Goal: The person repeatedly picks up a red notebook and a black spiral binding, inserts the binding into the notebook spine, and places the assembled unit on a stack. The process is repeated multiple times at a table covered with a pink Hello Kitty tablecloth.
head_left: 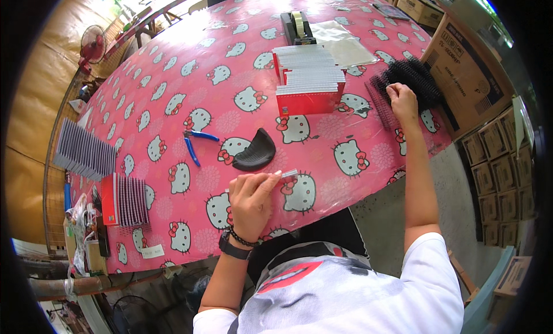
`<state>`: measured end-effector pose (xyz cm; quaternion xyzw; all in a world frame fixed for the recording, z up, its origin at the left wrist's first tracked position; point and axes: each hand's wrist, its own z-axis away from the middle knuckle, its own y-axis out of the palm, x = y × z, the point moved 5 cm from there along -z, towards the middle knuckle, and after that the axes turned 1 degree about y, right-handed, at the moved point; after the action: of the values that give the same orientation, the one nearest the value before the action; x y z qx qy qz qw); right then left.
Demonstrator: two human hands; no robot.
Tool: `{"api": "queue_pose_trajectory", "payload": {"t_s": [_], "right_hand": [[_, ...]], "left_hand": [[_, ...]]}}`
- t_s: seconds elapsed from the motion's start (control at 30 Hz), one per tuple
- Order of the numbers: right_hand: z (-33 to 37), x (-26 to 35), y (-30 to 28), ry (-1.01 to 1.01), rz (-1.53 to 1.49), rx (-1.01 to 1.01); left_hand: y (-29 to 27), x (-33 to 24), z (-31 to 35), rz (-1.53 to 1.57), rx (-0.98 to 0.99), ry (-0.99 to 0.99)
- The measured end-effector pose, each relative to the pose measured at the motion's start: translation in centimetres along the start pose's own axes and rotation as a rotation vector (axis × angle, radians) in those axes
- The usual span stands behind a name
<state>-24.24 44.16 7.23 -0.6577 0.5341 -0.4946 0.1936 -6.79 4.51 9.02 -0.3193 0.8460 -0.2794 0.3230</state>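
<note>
My left hand [252, 197], with a dark watch and a beaded bracelet on its wrist, grips a thin white pad [288, 174] seen nearly edge-on, above the table's near side. Most of the pad is hidden by the fingers. Farther right, my right hand [404, 105] is pinched at the edge of a pile of black binding coils [416, 80]. Its fingertips seem closed on a coil, though they hide the exact hold. Another coil [378, 106] stretches out left of that hand. A black ribbed half-moon piece [256, 152] lies just beyond my left hand.
Blue-handled cutters [195, 142] lie left of centre. Red-covered pads [311, 102] stand in rows, with a tape dispenser [296, 29] behind. Bound notebooks [124, 201] are stacked at the left edge. A cardboard box [469, 74] stands beyond the coils. The pink patterned tablecloth [328, 161] covers the table.
</note>
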Motion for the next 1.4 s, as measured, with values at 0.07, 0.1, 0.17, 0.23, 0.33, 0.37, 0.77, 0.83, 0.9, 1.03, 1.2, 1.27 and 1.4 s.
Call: {"api": "queue_pose_trajectory", "payload": {"t_s": [0.07,0.1,0.17,0.23,0.33,0.37,0.77,0.83,0.9,1.03,1.2,1.27,1.4], "right_hand": [[0.2,0.3,-0.7,-0.045,-0.004,-0.04],[0.5,0.9,-1.2,-0.048,-0.065,-0.061],[2.1,5.2,-2.4,-0.158,-0.174,-0.069],[6.1,11.7,-3.4,-0.298,-0.462,0.064],[12.0,16.5,-0.7,-0.318,-0.844,0.468],[13.4,17.7,-0.4,-0.25,-0.888,0.67],[14.8,19.7,0.4,-0.537,-0.808,0.725],[15.0,19.7,0.7,-0.546,-0.798,0.846],[15.2,19.7,0.9,-0.582,-0.774,0.913],[15.3,19.5,0.9,-0.49,-0.805,1.003],[15.7,20.7,-0.2,-0.566,-0.834,0.865],[15.6,19.7,1.3,-0.37,-0.802,1.179],[13.6,22.2,4.3,-0.482,-0.656,1.055]], "left_hand": [[-0.2,0.7,0.2,0.015,0.008,-0.017],[-0.2,0.8,0.1,0.017,-0.002,-0.013],[-0.5,1.0,0.2,0.003,-0.013,-0.022],[-0.5,0.8,-0.2,-0.007,-0.066,-0.041],[-0.3,1.0,-0.1,0.0,-0.095,-0.064],[-0.4,1.1,-0.2,0.008,-0.099,-0.072],[-0.7,1.0,-0.6,0.022,-0.021,-0.082],[-0.6,1.2,-0.3,0.019,-0.01,-0.096],[-0.6,1.2,-0.2,0.02,-0.002,-0.107],[-0.6,0.9,-0.5,0.03,0.019,-0.108],[0.5,-0.8,-1.3,0.082,0.142,-0.088],[1.2,-0.9,-1.2,0.061,0.186,-0.061],[0.5,-0.9,-0.1,-0.03,0.241,-0.041]]}}
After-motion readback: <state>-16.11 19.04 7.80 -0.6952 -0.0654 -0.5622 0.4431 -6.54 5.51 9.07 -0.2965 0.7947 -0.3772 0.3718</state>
